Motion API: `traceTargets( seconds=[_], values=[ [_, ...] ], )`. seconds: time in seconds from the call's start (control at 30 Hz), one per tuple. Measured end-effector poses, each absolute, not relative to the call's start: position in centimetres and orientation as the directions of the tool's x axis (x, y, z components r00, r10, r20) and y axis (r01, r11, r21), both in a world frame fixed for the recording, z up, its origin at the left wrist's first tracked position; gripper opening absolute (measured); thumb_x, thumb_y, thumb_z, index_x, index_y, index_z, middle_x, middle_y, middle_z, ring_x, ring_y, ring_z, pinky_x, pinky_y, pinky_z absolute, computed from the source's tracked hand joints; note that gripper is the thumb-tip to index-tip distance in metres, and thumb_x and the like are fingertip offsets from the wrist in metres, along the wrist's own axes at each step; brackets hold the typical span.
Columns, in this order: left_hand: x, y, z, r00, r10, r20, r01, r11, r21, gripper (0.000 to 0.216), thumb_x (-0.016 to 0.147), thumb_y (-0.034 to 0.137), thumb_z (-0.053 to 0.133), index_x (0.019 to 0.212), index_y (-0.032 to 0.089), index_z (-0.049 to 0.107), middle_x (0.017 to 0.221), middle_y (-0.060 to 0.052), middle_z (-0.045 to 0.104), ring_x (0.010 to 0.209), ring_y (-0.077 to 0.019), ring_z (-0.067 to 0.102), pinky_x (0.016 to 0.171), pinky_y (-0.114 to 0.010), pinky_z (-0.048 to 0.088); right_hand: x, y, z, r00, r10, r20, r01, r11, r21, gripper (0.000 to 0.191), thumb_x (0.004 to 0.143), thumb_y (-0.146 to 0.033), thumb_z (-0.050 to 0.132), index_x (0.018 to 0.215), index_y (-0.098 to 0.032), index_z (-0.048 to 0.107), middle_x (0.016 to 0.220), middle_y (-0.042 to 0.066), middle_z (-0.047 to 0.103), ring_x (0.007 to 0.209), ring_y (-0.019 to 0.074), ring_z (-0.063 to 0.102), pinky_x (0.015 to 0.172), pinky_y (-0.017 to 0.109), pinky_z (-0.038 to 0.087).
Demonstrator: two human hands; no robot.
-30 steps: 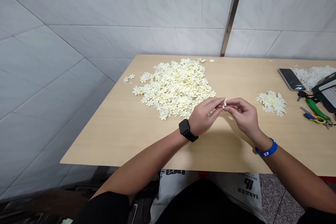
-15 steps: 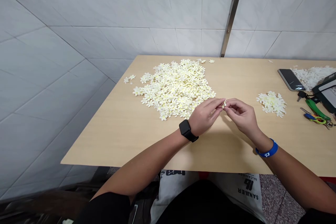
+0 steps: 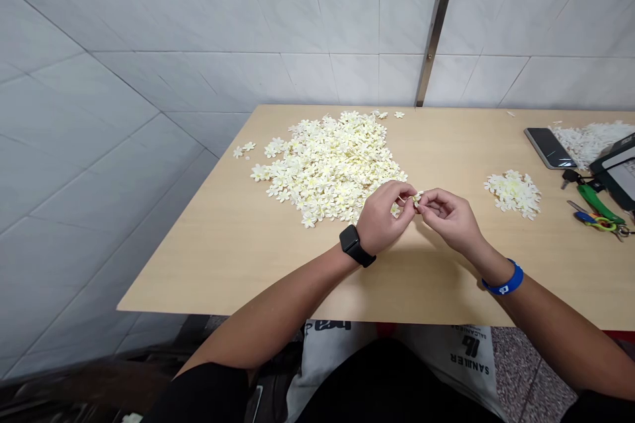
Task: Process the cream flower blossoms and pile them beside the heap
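Note:
A small pale-yellow artificial flower [image 3: 417, 199] is pinched between the fingertips of both hands, just above the table. My left hand [image 3: 385, 211], with a black watch at the wrist, is closed on its left side. From the right, my right hand [image 3: 452, 215] grips it between thumb and forefinger; a blue band circles that wrist. Fingertips hide part of the flower. Right behind my left hand spreads a large heap of white-and-yellow flowers [image 3: 332, 165]. A smaller pile of similar flowers [image 3: 514, 193] lies to the right of my right hand.
On the right of the wooden table [image 3: 223, 264] lie a phone [image 3: 550, 147], a heap of small white pieces [image 3: 592, 141], scissors [image 3: 595, 219], a green-handled tool [image 3: 600, 203] and a dark box-like item [image 3: 618, 168]. A tiled wall with a metal bracket [image 3: 434, 39] stands behind.
Both hands have shifted slightly left with the flower. The left fingers are more bent, and the flower now sits lower between the fingertips. The piles look the same.

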State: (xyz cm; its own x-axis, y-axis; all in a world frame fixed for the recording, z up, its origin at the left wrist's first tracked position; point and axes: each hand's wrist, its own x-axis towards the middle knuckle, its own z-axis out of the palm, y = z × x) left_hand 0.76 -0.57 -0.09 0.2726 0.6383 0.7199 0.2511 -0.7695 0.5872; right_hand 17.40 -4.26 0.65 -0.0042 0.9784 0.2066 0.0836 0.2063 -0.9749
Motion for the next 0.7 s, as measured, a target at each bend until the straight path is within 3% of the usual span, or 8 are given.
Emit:
traceTargets(
  seconds=[0.17,0.4,0.6,0.7],
  values=[
    [0.8,-0.7,0.3,0.214,0.708,0.673,0.224,-0.706,0.672,0.009,0.091,0.013,0.058,0.097,0.018,0.063,0.092,-0.004,0.071,0.083,-0.0123,0.066,0.075,-0.024,0.058,17.6,-4.2,0.8,-0.017,0.985,0.174,0.047,0.175,-0.983,0.025,0.078,-0.04,0.08,0.077,-0.021,0.065,0.085,0.003,0.071,0.086,0.0182,0.073,0.087,0.035,0.062],
    [0.7,-0.1,0.1,0.168,0.891,0.421,0.041,-0.433,0.9,0.01,0.089,0.017,0.06,0.098,0.016,0.066,0.094,-0.006,0.072,0.087,-0.0126,0.069,0.07,-0.02,0.057,18.2,-3.7,0.9,-0.006,0.995,0.098,0.08,0.098,-0.992,0.036,0.075,-0.053,0.082,0.078,-0.021,0.065,0.082,0.004,0.073,0.085,0.0214,0.076,0.083,0.037,0.063],
    [0.4,0.4,0.2,0.134,0.913,0.385,0.056,-0.395,0.917,0.01,0.089,0.016,0.06,0.097,0.016,0.066,0.095,-0.006,0.072,0.089,-0.0135,0.069,0.07,-0.02,0.056,27.2,-2.1,3.2,-0.049,0.994,-0.094,0.399,-0.066,-0.915,0.038,0.075,-0.055,0.081,0.078,-0.018,0.069,0.077,0.008,0.074,0.076,0.0217,0.073,0.076,0.037,0.061],
    [0.4,0.3,0.2,0.153,0.909,0.387,0.074,-0.401,0.913,0.011,0.089,0.015,0.059,0.097,0.016,0.066,0.094,-0.006,0.072,0.088,-0.0133,0.068,0.071,-0.021,0.056,33.5,-1.2,3.8,0.101,0.98,-0.172,0.616,-0.197,-0.762,0.034,0.078,-0.051,0.078,0.069,-0.019,0.07,0.067,0.009,0.07,0.064,0.0216,0.068,0.063,0.037,0.058]
  ],
)
